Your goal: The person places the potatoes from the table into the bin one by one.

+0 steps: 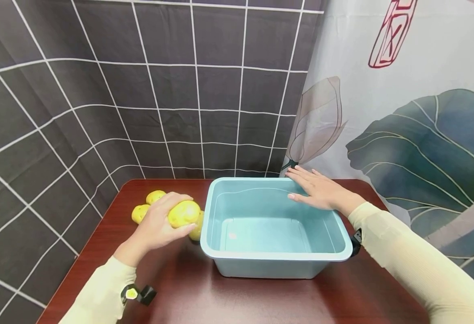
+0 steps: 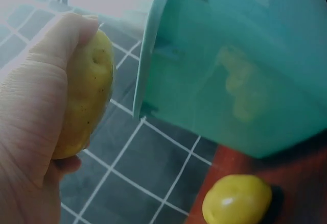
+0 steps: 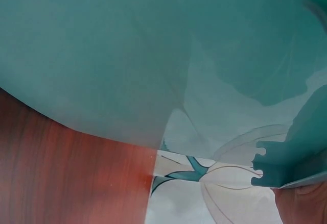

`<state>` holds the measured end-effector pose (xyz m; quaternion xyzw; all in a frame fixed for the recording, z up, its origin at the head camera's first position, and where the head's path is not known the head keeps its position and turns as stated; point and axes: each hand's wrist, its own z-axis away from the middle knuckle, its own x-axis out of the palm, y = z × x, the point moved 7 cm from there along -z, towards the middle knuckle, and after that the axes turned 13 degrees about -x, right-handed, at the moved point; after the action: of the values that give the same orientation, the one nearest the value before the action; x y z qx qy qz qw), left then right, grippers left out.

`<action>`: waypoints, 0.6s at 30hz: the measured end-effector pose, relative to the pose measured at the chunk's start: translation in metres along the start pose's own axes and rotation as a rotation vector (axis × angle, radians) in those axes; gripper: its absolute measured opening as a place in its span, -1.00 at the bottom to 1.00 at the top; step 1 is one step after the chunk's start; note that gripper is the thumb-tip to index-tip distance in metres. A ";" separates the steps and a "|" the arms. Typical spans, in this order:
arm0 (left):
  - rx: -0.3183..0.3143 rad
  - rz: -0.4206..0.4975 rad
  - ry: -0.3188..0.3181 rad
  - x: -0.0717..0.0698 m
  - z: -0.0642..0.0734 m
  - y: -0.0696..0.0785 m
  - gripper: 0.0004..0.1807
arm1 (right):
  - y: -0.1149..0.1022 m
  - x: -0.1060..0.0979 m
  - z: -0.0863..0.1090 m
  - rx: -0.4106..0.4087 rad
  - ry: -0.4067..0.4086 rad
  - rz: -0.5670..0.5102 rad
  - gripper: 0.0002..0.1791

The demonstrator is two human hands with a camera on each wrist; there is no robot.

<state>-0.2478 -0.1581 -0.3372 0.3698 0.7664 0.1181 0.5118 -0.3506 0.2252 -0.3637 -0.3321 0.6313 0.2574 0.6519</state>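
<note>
My left hand grips a yellow potato, raised just left of the basin. In the left wrist view the thumb and fingers of this hand wrap the potato, which has small dark eyes. A light-blue plastic basin stands on the table, its inside showing no potato. Over the basin's back right rim lies my right hand, with straight, spread fingers. The right wrist view is mostly filled by the basin's wall; only a bit of that hand shows at the lower right corner.
Two more potatoes, one farther back and one nearer, lie behind my left hand. Another potato rests against the basin's left side, partly hidden. The reddish-brown table ends at a dark checked curtain and a printed pale one.
</note>
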 end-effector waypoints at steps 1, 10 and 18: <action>0.000 0.006 -0.006 0.001 -0.002 0.003 -0.42 | 0.001 0.001 0.000 0.000 -0.004 -0.001 -0.11; 0.054 0.044 -0.068 0.016 -0.016 0.031 -0.48 | 0.000 0.001 0.001 -0.009 -0.005 0.019 -0.08; 0.167 -0.009 -0.154 0.033 -0.032 0.061 -0.50 | 0.000 0.000 0.002 -0.009 -0.005 0.025 -0.08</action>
<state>-0.2555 -0.0861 -0.3115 0.4159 0.7334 0.0229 0.5372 -0.3491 0.2265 -0.3642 -0.3264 0.6327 0.2691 0.6487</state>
